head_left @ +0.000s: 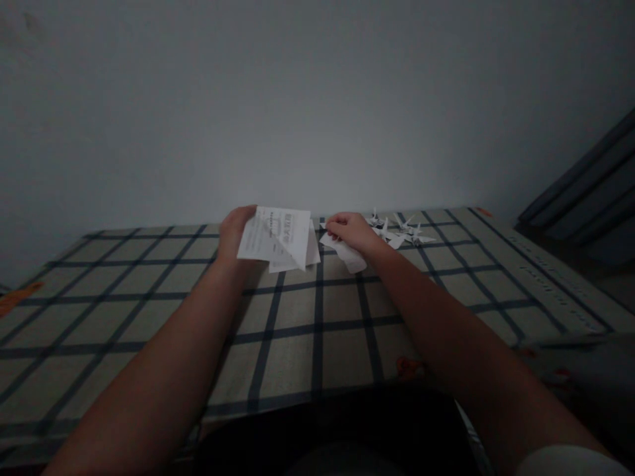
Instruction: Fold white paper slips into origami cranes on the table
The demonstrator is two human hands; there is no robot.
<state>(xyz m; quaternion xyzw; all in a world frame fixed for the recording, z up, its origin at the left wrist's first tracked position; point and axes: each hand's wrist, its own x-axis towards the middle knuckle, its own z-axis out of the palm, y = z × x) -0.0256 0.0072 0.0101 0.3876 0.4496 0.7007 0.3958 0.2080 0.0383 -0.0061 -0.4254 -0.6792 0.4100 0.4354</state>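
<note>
Several printed sheets of paper [275, 236] are gripped at their left side by my left hand [233, 231], held above the checked tablecloth. The sheets overlap and fan out to the right. My right hand [350, 230] has its fingers closed on the upper edge of a separate white sheet of paper [344, 253], which curls down below the fingers. Just beyond and to the right of that hand lie several folded paper cranes [414, 233], grouped together on the cloth. Part of the group is hidden behind my right hand.
A checked tablecloth [297, 337] with dark lines covers the table, and lettering runs along its right side. A plain wall [317, 112] rises at the far edge. Dark folded fabric [590, 192] hangs at the right. Orange tassels [409, 367] show at the near edge.
</note>
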